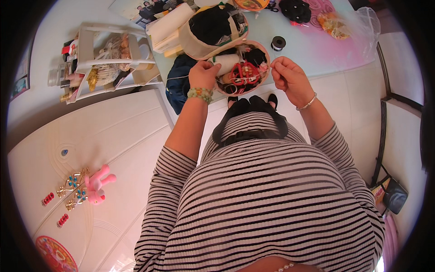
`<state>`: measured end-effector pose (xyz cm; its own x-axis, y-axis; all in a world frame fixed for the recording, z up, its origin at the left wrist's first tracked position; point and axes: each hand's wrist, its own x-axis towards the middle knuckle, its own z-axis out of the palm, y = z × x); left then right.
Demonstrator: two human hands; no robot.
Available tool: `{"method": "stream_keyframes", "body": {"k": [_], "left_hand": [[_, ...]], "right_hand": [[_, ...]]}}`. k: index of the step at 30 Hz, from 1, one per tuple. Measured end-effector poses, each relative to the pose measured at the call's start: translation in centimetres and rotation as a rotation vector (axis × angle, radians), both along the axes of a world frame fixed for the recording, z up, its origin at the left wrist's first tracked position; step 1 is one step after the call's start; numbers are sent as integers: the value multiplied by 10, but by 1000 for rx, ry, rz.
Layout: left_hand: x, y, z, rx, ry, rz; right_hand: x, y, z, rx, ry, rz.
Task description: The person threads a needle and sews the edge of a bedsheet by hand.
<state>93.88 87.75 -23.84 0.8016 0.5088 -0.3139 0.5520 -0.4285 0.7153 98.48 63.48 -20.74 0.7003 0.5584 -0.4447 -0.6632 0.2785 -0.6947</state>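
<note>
An oval sewing box (266,76), its lid (185,42) folded back, holds red-handled scissors (243,75), a white thread spool (227,64) and small notions. At the box's left edge, my left hand (204,73) has thumb and index finger pinched together beside the white spool; what lies between the fingertips is too small to tell. Just right of the box, my right hand (289,74) is raised with thumb and index finger pinched, seemingly on a fine thread, though this is hard to make out. A black-rimmed spool (278,43) stands on the table above my right hand.
The table (316,64) also bears a clear plastic bag (367,23), a black hair accessory (295,11) and a white roll (171,22). Dark blue fabric (178,81) hangs by the table's left edge. A shelf rack (108,62) with small items stands further left, above a pale cabinet (119,136).
</note>
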Motion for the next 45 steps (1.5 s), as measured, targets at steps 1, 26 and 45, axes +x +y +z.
{"method": "stream_keyframes", "body": {"k": [1,26,45], "left_hand": [[-2,-5,5,-2,2,-4],[-72,-16,57,-86,-628,-341],[-64,-25,67,-636,-440,-53]], "right_hand": [[0,0,0,-21,-17,10],[-7,42,-5,177,-115,94],[-11,32,2,-43,-57,130]]}}
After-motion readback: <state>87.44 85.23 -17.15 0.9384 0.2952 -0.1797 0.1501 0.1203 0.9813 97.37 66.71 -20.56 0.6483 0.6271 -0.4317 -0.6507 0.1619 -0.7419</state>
